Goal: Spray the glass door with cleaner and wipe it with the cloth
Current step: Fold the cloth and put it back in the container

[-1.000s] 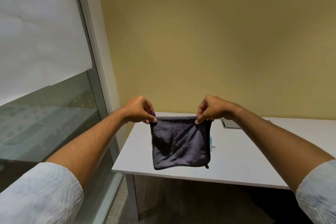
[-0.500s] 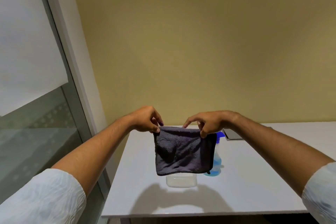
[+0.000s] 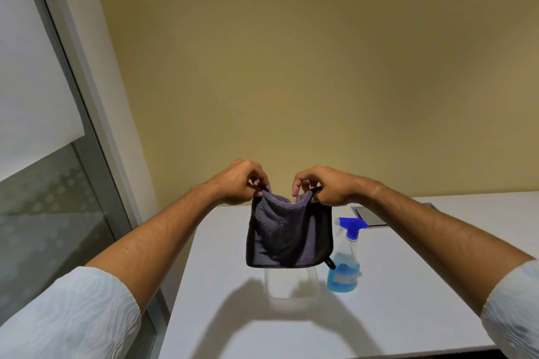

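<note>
A dark grey cloth (image 3: pixel 288 239) hangs over the white table, pinched at its top corners by both hands. My left hand (image 3: pixel 240 182) grips the left corner and my right hand (image 3: pixel 319 185) grips the right one, close together, so the top edge sags between them. To the right of the cloth, a clear spray bottle (image 3: pixel 345 256) with a blue trigger head and blue liquid stands upright on the table. The glass door (image 3: pixel 43 198), partly frosted, fills the far left in a grey frame.
A clear plastic container (image 3: pixel 291 283) sits on the white table (image 3: pixel 393 315) right below the cloth, partly hidden by it. A grey inset panel (image 3: pixel 370 217) lies in the tabletop behind the bottle. A yellow wall rises behind the table.
My hands have drawn closer together, so the cloth's top edge now sags. The view has swung right and nearer the table, and the spray bottle now shows whole beside the cloth.
</note>
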Tool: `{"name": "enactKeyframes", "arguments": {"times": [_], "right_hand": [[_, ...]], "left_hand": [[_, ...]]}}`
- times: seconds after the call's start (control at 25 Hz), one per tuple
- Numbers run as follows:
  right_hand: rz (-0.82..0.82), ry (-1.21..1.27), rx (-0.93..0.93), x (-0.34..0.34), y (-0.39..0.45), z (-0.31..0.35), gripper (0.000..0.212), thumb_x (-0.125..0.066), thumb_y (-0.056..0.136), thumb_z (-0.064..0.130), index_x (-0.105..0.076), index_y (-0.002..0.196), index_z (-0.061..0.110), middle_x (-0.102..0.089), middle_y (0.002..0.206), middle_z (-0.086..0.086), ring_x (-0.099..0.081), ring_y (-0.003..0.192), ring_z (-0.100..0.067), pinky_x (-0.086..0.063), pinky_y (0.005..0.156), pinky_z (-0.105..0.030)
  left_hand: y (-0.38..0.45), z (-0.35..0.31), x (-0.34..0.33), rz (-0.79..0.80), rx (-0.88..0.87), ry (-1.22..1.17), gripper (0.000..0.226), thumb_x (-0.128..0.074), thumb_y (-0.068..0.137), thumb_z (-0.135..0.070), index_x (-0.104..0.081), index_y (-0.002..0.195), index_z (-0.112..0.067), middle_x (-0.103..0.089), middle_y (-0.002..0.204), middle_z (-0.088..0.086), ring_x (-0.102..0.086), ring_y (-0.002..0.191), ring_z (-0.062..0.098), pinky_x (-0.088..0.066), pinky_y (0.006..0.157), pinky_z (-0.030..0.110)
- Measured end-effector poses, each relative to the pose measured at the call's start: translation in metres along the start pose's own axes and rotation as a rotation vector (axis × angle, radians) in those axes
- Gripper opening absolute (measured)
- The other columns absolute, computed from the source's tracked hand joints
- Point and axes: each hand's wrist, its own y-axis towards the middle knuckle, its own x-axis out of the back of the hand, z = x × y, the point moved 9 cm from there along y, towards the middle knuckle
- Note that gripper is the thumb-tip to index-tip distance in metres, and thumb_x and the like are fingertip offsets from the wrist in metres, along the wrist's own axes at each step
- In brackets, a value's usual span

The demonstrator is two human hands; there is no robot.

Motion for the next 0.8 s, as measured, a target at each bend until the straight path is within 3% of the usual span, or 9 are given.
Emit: {"name": "enactKeyframes", "arguments": {"times": [0.08, 0.2, 0.44, 0.64, 0.8], "right_hand": [[-0.121, 0.033, 0.051, 0.015, 0.001, 0.003, 0.037, -0.059, 0.08, -0.004, -0.067, 0.097, 0.029, -0.061, 0.082, 0.004, -0.058, 0.078, -0.017, -0.054, 0.075, -0.037], [-0.251, 0.068, 0.136, 0.031, 0.002, 0.013, 0.044, -0.056, 0.077, -0.008, -0.067, 0.102, 0.026, -0.065, 0.084, 0.004, -0.063, 0.079, -0.008, -0.057, 0.075, -0.027], [-0.433, 0.105, 0.225, 0.05, 0.002, 0.016, 0.04, -0.058, 0.077, -0.008, -0.061, 0.101, 0.023, -0.066, 0.083, 0.008, -0.061, 0.087, -0.014, -0.053, 0.077, -0.033], [-0.655, 0.03, 0.164, 0.065, -0.004, -0.006, 0.032, -0.074, 0.073, 0.011, -0.052, 0.091, 0.027, -0.054, 0.096, 0.004, -0.048, 0.095, -0.016, -0.042, 0.078, -0.031], [-0.742, 0.046, 0.074, 0.07, -0.007, -0.027, 0.024, -0.084, 0.07, 0.022, -0.061, 0.073, 0.03, -0.058, 0.077, 0.009, -0.05, 0.071, -0.002, -0.039, 0.063, -0.026]], "left_hand": [[0.003, -0.006, 0.006, -0.057, -0.026, -0.034, 0.019, -0.073, 0.086, 0.001, -0.08, 0.099, -0.012, -0.065, 0.097, -0.002, -0.064, 0.097, 0.018, -0.059, 0.088, 0.034], [0.007, -0.017, 0.014, -0.133, -0.058, -0.083, 0.023, -0.069, 0.087, 0.007, -0.08, 0.1, -0.009, -0.063, 0.097, -0.002, -0.064, 0.096, 0.017, -0.06, 0.087, 0.031], [0.016, -0.032, 0.022, -0.308, -0.123, -0.205, 0.027, -0.066, 0.084, 0.014, -0.081, 0.095, -0.006, -0.064, 0.091, -0.002, -0.066, 0.09, 0.018, -0.061, 0.084, 0.032], [0.021, -0.037, 0.024, -0.398, -0.144, -0.235, 0.027, -0.066, 0.084, 0.014, -0.081, 0.095, -0.005, -0.064, 0.089, -0.006, -0.068, 0.091, 0.019, -0.062, 0.083, 0.035], [0.022, -0.039, 0.024, -0.44, -0.153, -0.257, 0.025, -0.07, 0.084, 0.011, -0.081, 0.096, -0.007, -0.064, 0.087, -0.008, -0.067, 0.086, 0.013, -0.061, 0.081, 0.029]]}}
